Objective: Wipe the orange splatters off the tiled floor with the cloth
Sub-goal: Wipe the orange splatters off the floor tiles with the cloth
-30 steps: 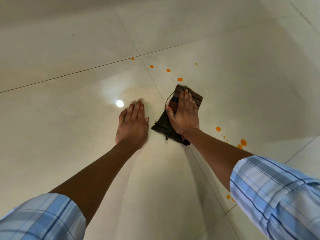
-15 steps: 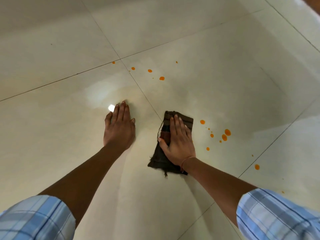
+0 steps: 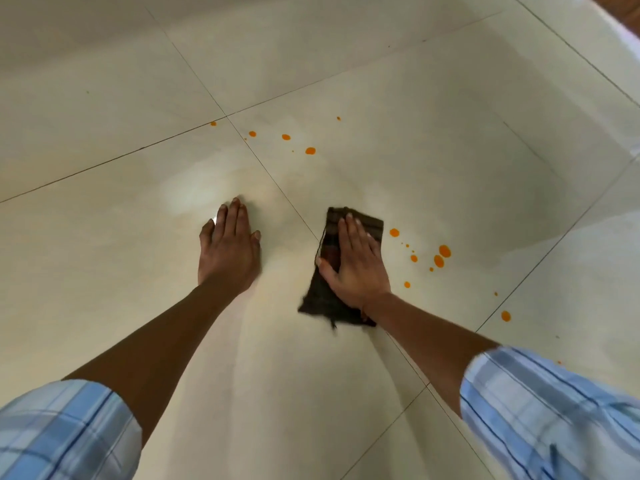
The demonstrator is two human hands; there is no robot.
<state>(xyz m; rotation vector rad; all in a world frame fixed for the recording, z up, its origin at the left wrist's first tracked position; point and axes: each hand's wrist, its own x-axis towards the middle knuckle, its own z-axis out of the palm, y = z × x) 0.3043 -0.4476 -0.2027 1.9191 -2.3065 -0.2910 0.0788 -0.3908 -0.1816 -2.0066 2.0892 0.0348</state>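
Left hand (image 3: pixel 230 251): flat on the floor, fingers straight and together, holding nothing. It looks like a brace for body weight.

Cloth (image 3: pixel 317 301): dark, folded, lying on the tile just right of the diagonal grout line (image 3: pixel 277 188). Right hand (image 3: pixel 356 268) is pressed flat on top of it, fingers straight with the thumb out to the left, pinning it rather than gripping.

Orange splatters: the nearest cluster (image 3: pixel 439 260) sits just right of the cloth, untouched. One drop (image 3: pixel 394 232) is close to the cloth's far-right corner. A separate row (image 3: pixel 310 151) lies farther off, and lone drops (image 3: pixel 506 315) sit near right.

My read of the step is a sweep right into the cluster. To do it well:
- keep the palm flat and the pressure even, and lead with the cloth edge so the fingers don't cross the drops
- make one pass, then turn to a clean face, because dragging wet orange will probably streak a pale tile
- overlap the strokes and run along the grout, where colour may lodge
- leave the far row for a later reach

Surface: tiled floor (image 3: pixel 415 98), large glossy cream tiles with thin dark joints and a bright glare patch (image 3: pixel 194 199) beyond the left hand. It is likely slick when wet, so watch the bracing palm.

Room: little of it shows. There is a brownish strip at the far-right corner (image 3: pixel 623 8) that I cannot identify. Blue plaid sleeves (image 3: pixel 65 431) are at the near edge.
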